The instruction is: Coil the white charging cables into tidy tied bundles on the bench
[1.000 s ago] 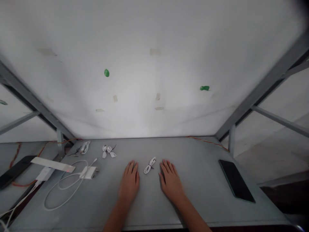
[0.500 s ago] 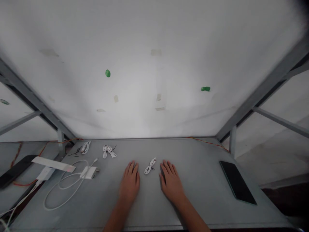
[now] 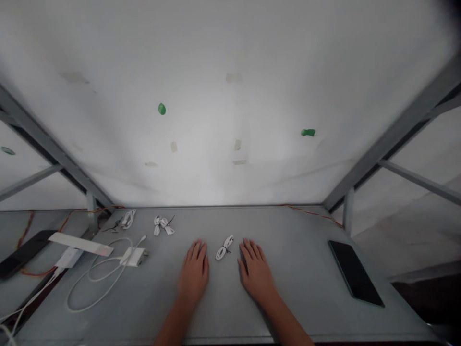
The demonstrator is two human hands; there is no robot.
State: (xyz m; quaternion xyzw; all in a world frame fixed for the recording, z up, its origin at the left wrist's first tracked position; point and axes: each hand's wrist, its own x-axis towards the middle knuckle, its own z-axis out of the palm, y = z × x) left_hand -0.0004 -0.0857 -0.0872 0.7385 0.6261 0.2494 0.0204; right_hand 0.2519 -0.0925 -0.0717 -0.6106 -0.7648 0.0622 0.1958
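A small white cable (image 3: 224, 248), coiled and bound with a dark tie, lies on the grey tabletop (image 3: 223, 307) between my two hands. My left hand (image 3: 194, 271) rests flat, palm down, to the left of the coil and apart from it. On the other side, my right hand (image 3: 255, 269) also lies flat with its fingers stretched out, not touching the cable. Neither hand holds anything. Farther back on the left sit a bundled white cable (image 3: 163, 226) with a dark tie and another coiled white cable (image 3: 128, 219) beside some dark bits.
A white charger (image 3: 132, 257) with a looped white cord lies on the left, near a white strip (image 3: 81, 243) bridging the table's left edge. A dark phone (image 3: 356, 273) lies at the right. Grey metal frame posts (image 3: 346, 211) flank the white wall (image 3: 216, 120).
The whole picture has shifted very slightly. Both hands and the cables stay where they were.
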